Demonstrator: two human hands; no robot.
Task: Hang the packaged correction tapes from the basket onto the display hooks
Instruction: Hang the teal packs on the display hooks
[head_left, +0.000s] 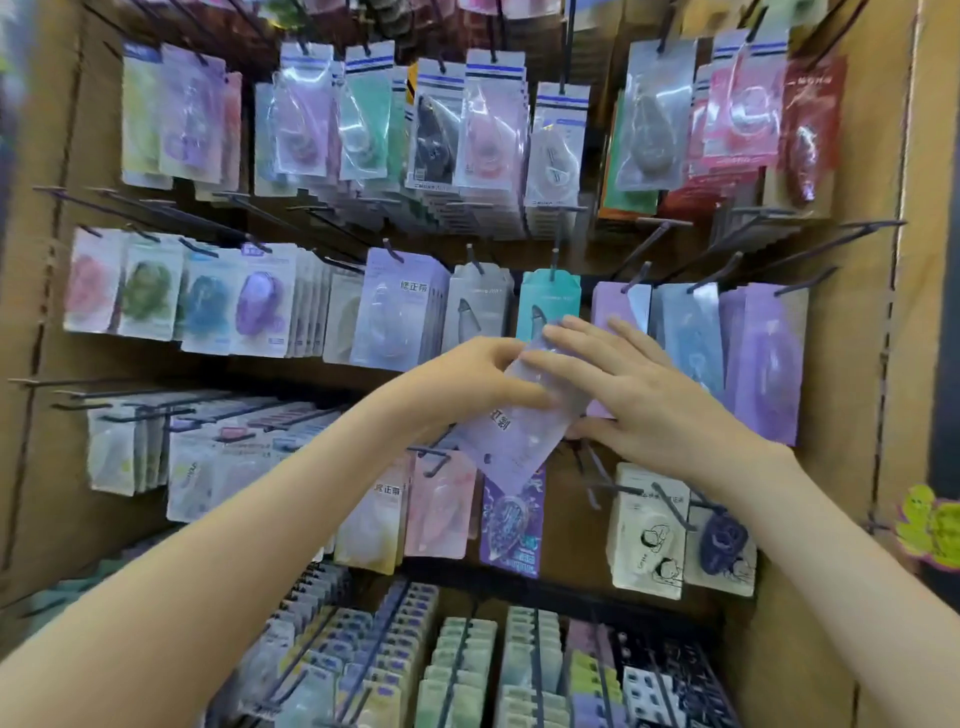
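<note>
Now, left hand (480, 376) grips the purple correction tape pack (514, 436) at nine o'clock; right hand (641, 397) rests straight-fingered on it from three o'clock.

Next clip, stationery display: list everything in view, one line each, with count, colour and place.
held pack: one, pale purple, tilted, between both hands.
teal pack: one, teal, second row, just above the hands.
hanging packs: many, purple, pink, green, grey, red, in rows on the hooks.
display hooks: many, dark, jutting from the panel.
back panel: one, cardboard brown, behind the packs.
sticker: one, yellow-green, right edge.
left hand: one, grips the held pack's left side.
right hand: one, straight fingers lying on the held pack.
</note>
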